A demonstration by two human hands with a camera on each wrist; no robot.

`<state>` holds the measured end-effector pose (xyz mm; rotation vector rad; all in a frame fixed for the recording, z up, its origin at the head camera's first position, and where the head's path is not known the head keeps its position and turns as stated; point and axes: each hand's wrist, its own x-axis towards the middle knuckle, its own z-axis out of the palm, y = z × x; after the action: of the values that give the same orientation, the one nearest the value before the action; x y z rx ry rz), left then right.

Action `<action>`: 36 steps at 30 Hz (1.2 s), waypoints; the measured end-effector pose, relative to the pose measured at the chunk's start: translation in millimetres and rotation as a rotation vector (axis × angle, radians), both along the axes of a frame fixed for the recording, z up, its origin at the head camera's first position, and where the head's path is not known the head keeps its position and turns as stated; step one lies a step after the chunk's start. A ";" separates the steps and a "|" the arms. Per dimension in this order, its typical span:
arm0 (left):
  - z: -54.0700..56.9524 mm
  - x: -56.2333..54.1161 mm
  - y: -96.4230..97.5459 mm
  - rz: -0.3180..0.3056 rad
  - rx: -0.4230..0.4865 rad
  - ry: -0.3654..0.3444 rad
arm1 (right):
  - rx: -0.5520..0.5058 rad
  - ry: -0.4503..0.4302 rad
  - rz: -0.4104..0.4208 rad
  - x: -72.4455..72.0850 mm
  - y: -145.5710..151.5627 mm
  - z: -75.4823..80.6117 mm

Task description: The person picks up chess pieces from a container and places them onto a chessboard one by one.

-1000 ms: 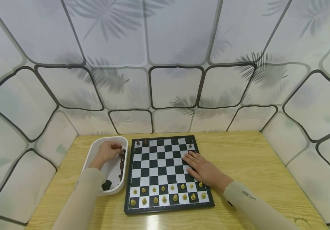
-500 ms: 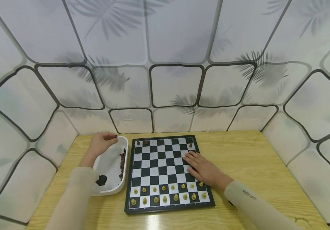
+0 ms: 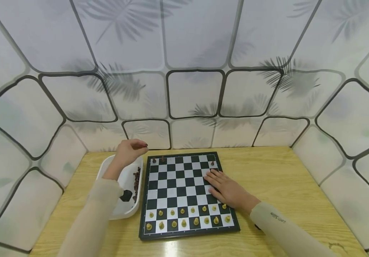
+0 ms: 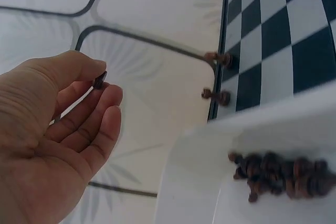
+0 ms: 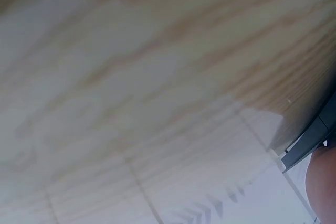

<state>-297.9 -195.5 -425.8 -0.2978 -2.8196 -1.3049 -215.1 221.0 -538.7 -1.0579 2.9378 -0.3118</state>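
Note:
My left hand (image 3: 128, 153) is raised over the far rim of a white plastic bin (image 3: 123, 213). Thumb and fingertips pinch a small dark brown chess piece (image 4: 99, 81), mostly covered by them. Several more dark brown chess pieces (image 4: 283, 176) lie heaped along the bin's right side. To the right is a black-and-white chessboard (image 3: 171, 181). My right hand (image 3: 226, 187) rests on its right edge, palm down, fingers spread. Two brown pieces (image 4: 216, 96) stand at the board's far left corner. Another brown piece (image 3: 212, 163) stands near the far right corner, just beyond my right fingertips.
Yellow chess pieces (image 3: 182, 211) stand in two rows along the board's near side. A black device (image 3: 126, 195) is at my left wrist. The wooden table (image 3: 261, 167) ends at a patterned wall (image 3: 197, 96). The right wrist view shows mostly blurred wood.
My left hand has come up out of the bin with the chess piece, first back to the left, then rightward toward the board's far left corner. My right hand has stayed put.

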 end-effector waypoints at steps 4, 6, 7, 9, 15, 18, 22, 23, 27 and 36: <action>-1.4 -4.8 20.1 -0.035 0.034 -0.012 | -0.002 0.012 0.005 -0.3 0.0 -1.4; -2.9 -7.3 30.3 -0.046 0.054 -0.019 | -0.004 0.013 0.005 -0.4 0.0 -1.8; -3.9 -9.4 34.7 -0.047 0.060 -0.022 | -0.004 0.012 0.004 -1.1 -0.2 -2.0; -6.6 -14.0 43.4 -0.056 0.073 -0.022 | -0.004 0.011 0.002 -2.0 -0.6 -1.6; -14.9 -25.0 67.1 -0.066 0.108 -0.019 | -0.010 0.014 0.006 -4.2 -1.7 0.8; -18.8 -28.1 77.3 -0.072 0.128 -0.018 | -0.008 0.021 0.009 -6.0 -1.3 0.3; -23.5 -30.0 90.2 -0.071 0.148 -0.027 | -0.003 0.021 0.006 -9.9 -0.6 -1.2; -24.3 -30.0 93.2 -0.065 0.149 -0.028 | -0.001 0.021 0.008 -11.5 -0.1 -1.4; -30.0 -31.3 104.3 -0.056 0.152 -0.041 | 0.006 0.020 0.016 -17.7 1.5 -2.0; -44.6 -40.7 134.1 -0.076 0.151 -0.055 | -0.012 0.021 0.026 -25.9 6.7 -0.7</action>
<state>-338.7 -61.4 -470.4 -0.3729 -2.7580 -1.5552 -241.0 227.7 -539.4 -1.1060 2.9417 -0.3207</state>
